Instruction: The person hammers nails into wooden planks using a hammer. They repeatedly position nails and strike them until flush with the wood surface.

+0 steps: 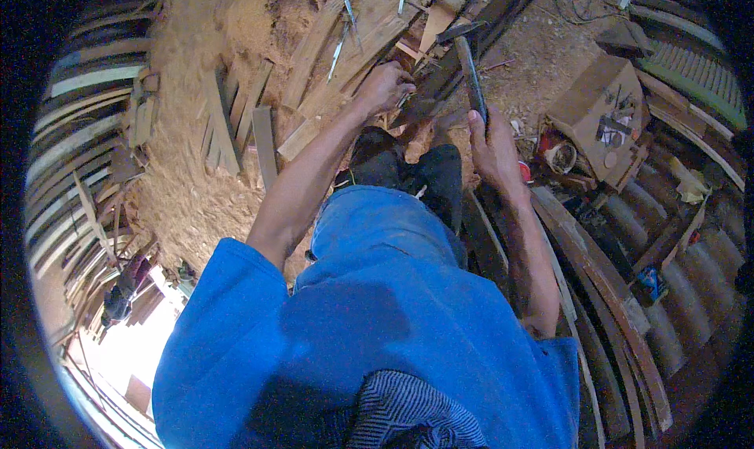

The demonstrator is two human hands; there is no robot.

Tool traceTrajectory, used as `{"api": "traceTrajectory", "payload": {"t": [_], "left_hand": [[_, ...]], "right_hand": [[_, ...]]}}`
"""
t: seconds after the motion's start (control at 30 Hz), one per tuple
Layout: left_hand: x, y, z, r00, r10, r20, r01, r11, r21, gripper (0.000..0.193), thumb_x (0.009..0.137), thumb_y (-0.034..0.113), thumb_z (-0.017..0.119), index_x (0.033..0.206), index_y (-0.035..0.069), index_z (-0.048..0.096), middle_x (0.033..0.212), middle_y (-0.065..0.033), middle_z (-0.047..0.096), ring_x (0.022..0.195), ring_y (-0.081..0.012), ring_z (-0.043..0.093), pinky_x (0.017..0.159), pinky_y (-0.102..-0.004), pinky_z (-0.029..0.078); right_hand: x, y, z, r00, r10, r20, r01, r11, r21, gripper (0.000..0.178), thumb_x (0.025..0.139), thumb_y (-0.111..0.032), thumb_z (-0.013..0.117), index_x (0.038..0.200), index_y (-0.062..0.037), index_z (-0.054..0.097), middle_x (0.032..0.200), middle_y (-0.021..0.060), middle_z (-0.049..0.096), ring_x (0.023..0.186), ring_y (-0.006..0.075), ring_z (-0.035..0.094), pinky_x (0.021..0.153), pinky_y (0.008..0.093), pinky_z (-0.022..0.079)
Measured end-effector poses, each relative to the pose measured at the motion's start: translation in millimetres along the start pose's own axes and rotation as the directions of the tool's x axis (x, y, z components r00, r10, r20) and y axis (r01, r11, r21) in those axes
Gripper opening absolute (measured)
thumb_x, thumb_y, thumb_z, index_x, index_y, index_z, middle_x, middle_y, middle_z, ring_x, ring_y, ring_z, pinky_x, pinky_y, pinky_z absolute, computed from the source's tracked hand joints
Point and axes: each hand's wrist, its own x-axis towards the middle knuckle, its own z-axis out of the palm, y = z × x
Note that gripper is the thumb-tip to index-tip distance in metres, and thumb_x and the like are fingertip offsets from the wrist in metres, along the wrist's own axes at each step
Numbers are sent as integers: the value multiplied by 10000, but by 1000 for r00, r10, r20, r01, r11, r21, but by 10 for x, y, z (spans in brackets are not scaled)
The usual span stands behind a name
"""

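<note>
My right hand [493, 152] is wrapped round the lower end of a hammer [473, 76]. The dark hammer head points away from me, above the wood. To its left, my left hand [385, 89] is closed with its fingers curled. A small thing seems to show at its fingertips, too small to name. That hand is beside the edge of a thick wooden plank [369, 44] and a dark beam [440, 80]. Thin pale strips [336, 60] lie on the plank.
Loose boards [224, 123] lie on sawdust at the left. A wooden box [585, 91] with small items stands at the right, near an open round tin [560, 157]. Long curved planks [601, 268] run beside my right arm. Cable [585, 1] lies at the far right.
</note>
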Motion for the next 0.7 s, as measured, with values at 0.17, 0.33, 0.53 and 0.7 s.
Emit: {"api": "traceTrajectory", "payload": {"t": [0.17, 0.33, 0.53, 0.7], "left_hand": [[2, 8, -28, 982, -169, 86, 168, 986, 19, 288, 794, 267, 713, 913, 5, 701, 861, -231, 665, 813, -392, 649, 736, -467, 502], [7, -19, -28, 989, -118, 86, 121, 992, -32, 340, 795, 342, 714, 945, 36, 709, 880, -214, 673, 822, -383, 647, 753, -470, 503], [-21, 31, -51, 982, -165, 94, 169, 985, -37, 290, 798, 258, 722, 959, 17, 707, 913, -201, 684, 854, -371, 662, 752, -444, 507], [-13, 48, -77, 981, -152, 117, 152, 988, 7, 292, 805, 259, 720, 965, 15, 709, 912, -212, 682, 858, -370, 663, 763, -446, 507]], "right_hand": [[38, 30, 10, 990, -67, 127, 89, 981, -174, 425, 989, -386, 455, 1099, 17, 539, 980, 266, 633, 931, 437, 611, 791, 493, 457], [81, 94, 46, 997, 10, 74, -2, 994, -108, 432, 990, -394, 453, 1104, 13, 541, 936, 245, 633, 851, 406, 619, 740, 481, 460], [88, 107, -11, 999, -3, 42, 8, 994, -108, 422, 988, -388, 462, 1141, 2, 517, 896, 230, 628, 806, 368, 620, 706, 454, 464], [89, 38, -20, 976, 3, 217, 50, 969, -241, 412, 988, -376, 455, 1141, 3, 508, 897, 242, 624, 828, 398, 618, 726, 474, 459]]}}
